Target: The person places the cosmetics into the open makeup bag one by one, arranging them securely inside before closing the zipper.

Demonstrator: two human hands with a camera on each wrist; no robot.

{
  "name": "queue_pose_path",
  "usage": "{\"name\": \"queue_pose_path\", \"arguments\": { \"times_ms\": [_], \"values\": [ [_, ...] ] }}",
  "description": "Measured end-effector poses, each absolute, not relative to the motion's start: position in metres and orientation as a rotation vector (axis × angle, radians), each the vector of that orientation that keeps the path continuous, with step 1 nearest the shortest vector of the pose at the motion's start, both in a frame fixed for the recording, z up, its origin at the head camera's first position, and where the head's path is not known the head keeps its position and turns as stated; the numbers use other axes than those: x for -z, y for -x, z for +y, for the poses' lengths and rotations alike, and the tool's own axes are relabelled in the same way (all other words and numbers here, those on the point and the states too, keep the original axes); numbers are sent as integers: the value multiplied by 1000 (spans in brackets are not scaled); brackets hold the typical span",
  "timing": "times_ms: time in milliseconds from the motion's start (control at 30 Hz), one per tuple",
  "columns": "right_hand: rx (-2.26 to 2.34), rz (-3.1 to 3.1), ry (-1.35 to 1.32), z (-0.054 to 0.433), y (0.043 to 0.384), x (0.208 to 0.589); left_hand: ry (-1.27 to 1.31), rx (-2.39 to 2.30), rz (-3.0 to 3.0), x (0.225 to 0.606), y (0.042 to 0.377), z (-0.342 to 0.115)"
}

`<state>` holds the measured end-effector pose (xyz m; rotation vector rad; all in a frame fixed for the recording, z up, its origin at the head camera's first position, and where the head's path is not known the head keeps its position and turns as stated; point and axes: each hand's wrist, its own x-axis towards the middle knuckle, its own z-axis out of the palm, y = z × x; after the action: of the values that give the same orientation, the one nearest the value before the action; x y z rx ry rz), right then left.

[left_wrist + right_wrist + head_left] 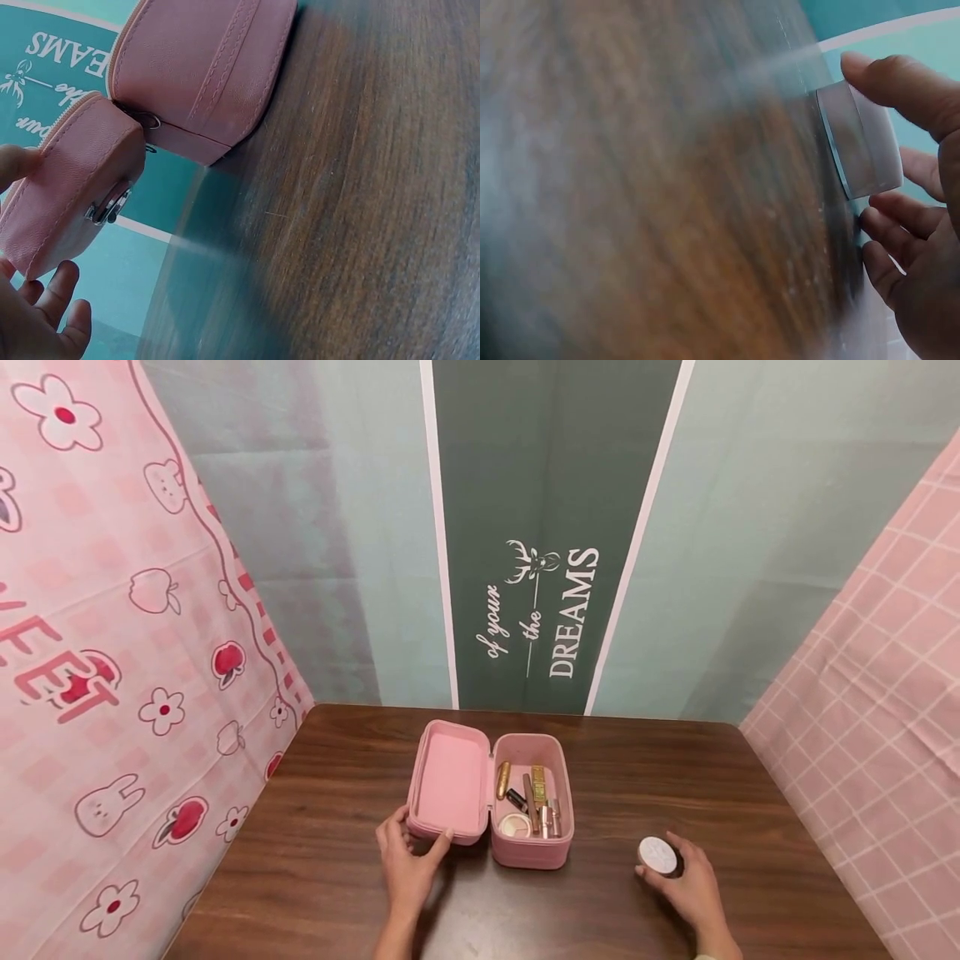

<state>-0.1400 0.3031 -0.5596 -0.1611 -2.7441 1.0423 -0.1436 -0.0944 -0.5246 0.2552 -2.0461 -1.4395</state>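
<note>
Case of pink stitched leather-like material (531,855) stands open on the brown wood-grain table (315,860); the left hand (410,864) grips its lid (452,781) at the near side, the right hand (694,881) pinches a round, white-topped container (657,856) well right of the case.

Pink case (530,853): open, lid (452,785) at left | 1 round white-topped jar (658,855): right of case

Soft even light, faint shadows on the table (300,877), right wrist view hazy, blurred
</note>
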Motion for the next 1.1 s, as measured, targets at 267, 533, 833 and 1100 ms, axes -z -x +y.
{"name": "queue_pose_path", "arguments": {
  "times_ms": [267, 533, 833, 1100],
  "values": [
    [-949, -2705, 140, 302, 145, 566, -233, 1448, -2035, 524, 143, -96],
    [-1048, -2726, 291, 300, 146, 557, -251, 1471, -2048, 524, 142, -95],
    [-1301, -2469, 427, 286, 141, 551, -272, 1453, -2055, 525, 143, -96],
    [-1428, -2289, 426, 282, 142, 553, -280, 1456, -2060, 524, 143, -95]
  ]
}}
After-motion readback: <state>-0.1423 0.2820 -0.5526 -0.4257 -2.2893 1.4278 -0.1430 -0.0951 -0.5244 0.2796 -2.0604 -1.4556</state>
